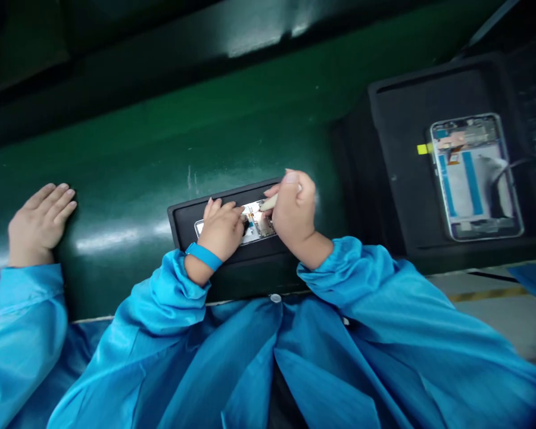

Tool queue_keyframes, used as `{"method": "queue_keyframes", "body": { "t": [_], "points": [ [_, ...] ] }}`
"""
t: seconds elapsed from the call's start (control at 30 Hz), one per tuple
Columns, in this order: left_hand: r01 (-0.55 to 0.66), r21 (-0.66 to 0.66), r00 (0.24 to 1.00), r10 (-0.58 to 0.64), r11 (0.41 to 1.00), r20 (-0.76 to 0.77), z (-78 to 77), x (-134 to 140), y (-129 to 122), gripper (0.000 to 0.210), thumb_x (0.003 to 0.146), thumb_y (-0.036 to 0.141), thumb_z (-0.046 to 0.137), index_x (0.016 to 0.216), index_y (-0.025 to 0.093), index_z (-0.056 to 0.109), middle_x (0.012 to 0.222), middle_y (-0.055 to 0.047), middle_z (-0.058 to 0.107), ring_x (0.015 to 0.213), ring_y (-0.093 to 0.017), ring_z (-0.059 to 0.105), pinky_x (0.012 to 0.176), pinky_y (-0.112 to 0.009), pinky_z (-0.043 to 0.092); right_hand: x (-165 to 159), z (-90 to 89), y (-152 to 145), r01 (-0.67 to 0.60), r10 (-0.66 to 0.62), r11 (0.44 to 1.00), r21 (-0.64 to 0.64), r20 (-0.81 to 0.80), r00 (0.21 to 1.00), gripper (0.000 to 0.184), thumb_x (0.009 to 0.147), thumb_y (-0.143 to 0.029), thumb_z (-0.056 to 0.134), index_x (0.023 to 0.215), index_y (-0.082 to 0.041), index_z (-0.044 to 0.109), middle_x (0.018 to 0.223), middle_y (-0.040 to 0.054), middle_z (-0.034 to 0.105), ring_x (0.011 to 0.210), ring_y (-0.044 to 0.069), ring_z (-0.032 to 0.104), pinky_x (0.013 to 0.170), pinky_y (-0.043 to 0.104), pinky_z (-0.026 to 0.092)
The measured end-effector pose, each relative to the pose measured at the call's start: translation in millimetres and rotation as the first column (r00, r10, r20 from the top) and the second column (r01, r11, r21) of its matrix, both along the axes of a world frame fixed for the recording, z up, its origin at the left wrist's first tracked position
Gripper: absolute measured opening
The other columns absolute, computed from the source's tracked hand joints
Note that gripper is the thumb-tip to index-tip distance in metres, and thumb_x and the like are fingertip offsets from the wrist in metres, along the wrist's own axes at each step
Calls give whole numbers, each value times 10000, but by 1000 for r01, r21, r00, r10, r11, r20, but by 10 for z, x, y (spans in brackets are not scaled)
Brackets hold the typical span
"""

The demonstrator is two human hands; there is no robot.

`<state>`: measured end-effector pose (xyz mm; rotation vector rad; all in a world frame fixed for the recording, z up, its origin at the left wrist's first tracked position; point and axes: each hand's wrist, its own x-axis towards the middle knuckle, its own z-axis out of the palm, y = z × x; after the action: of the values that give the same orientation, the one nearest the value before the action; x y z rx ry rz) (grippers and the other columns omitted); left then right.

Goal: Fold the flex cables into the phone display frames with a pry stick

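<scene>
The phone [264, 225], its inner parts bared, lies in a black tray [184, 222] at the centre of the frame, on the green desk [129, 179]. My left grip [222, 229] lies across its left part, fingers bent down; whether they pinch anything, I cannot tell. My right grip [295, 208] is closed around a pale tool [270, 202] over its right part. I judge the phone light and stiff, with smooth, perhaps slippery edges and fragile insides, so I'd hold it by the long edges. My hands hide much of it, and the tool's tip is hard to make out.
</scene>
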<state>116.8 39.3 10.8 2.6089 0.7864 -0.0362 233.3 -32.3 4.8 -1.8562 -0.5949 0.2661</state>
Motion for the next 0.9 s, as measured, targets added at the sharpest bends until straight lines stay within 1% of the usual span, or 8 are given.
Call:
{"method": "queue_keyframes", "body": {
  "t": [0.1,0.23,0.33,0.5,0.63,0.77,0.83,0.9],
  "points": [
    [-135,-11,991,135,991,3,-15,-5,36,214,787,235,503,968,220,618,1078,-44,615,1090,-282,473,1011,-535,287,-56,-11,-22,6,-5,999,45,-24,1000,320,885,-459,314,1020,-217,474,661,-31,585,540,109,576,570,264,484],
    [-202,-43,979,202,979,5,7,63,40,125,732,257,577,844,214,615,918,-42,637,952,-255,518,903,-460,399,-104,-32,-15,-5,5,999,51,-16,1000,309,882,-451,326,1004,-217,486,692,-18,596,548,108,581,565,259,485],
    [-247,-42,967,244,968,-67,44,150,26,101,713,285,602,792,224,617,865,-39,632,913,-248,516,856,-437,418,-106,-41,-2,10,-9,999,33,-28,1000,316,884,-446,321,1000,-207,491,676,-13,599,561,113,588,555,256,481],
    [-224,-41,968,217,974,-129,74,172,51,237,752,270,555,972,206,616,998,-59,627,990,-238,512,914,-414,402,-102,-77,26,32,-23,997,69,-121,992,321,871,-457,355,1000,-198,493,655,-28,594,514,100,572,523,241,477],
    [-145,6,989,145,989,5,165,-229,27,306,851,273,407,1090,168,568,1104,-89,596,1065,-224,503,997,-448,339,-26,-32,4,66,-23,985,160,-260,965,343,862,-487,357,1028,-207,465,607,-52,582,390,86,518,387,214,426],
    [52,154,994,-37,987,-98,224,-875,-291,413,763,486,547,1076,221,596,1147,-109,573,1137,-330,446,990,-592,275,48,172,-190,184,-125,971,151,-337,933,286,825,-489,409,958,-245,480,580,-28,588,388,121,538,349,249,427],
    [87,185,989,-62,979,-134,166,-1078,-490,369,778,455,548,1075,242,601,1129,-102,590,1102,-296,490,1004,-558,296,67,255,-299,315,-245,946,74,-470,848,200,772,-467,481,877,-297,495,569,-17,599,380,132,538,350,275,422],
    [27,237,990,7,971,-140,61,-1171,-581,303,822,400,506,1065,248,602,1095,-91,611,1069,-259,527,1013,-532,309,70,306,-362,362,-290,932,21,-556,779,114,736,-436,498,800,-343,519,546,-12,594,394,137,548,373,306,420]
  ]
}}
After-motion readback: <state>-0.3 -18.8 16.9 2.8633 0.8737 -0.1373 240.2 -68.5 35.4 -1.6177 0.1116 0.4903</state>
